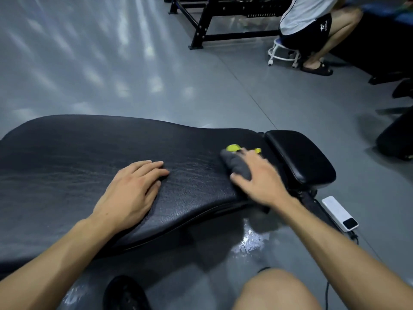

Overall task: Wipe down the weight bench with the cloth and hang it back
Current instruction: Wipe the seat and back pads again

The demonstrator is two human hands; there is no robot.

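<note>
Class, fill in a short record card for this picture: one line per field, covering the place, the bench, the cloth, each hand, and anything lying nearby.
place: gym with a grey floor
bench: black padded weight bench, long back pad with a separate seat pad at its right end
cloth: grey cloth with a yellow-green part, on the back pad near the seat pad
left hand: left hand rests flat on the pad, fingers straight
right hand: right hand presses on the cloth
nearby: white power bank on the floor; a seated person on a white stool
</note>
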